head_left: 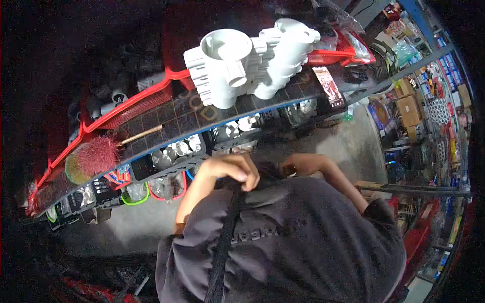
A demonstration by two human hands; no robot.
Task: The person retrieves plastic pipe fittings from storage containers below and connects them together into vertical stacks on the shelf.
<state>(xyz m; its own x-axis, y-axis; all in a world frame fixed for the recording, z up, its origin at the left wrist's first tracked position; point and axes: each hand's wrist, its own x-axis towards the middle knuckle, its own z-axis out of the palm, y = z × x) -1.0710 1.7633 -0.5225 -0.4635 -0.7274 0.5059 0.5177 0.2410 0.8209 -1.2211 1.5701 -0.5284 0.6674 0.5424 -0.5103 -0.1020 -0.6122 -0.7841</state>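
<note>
Left hand (233,168) curls, seemingly at the strap (223,242) (a black one); right hand (303,164) half-curled; holds unclear.

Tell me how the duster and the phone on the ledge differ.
The duster is fluffy, rounded and mostly pink, with a thin stick handle; the phone is a flat rectangle with a lit screen. The duster lies left of the white fittings, the phone right of them. Both rest on the same dark ledge.
</note>
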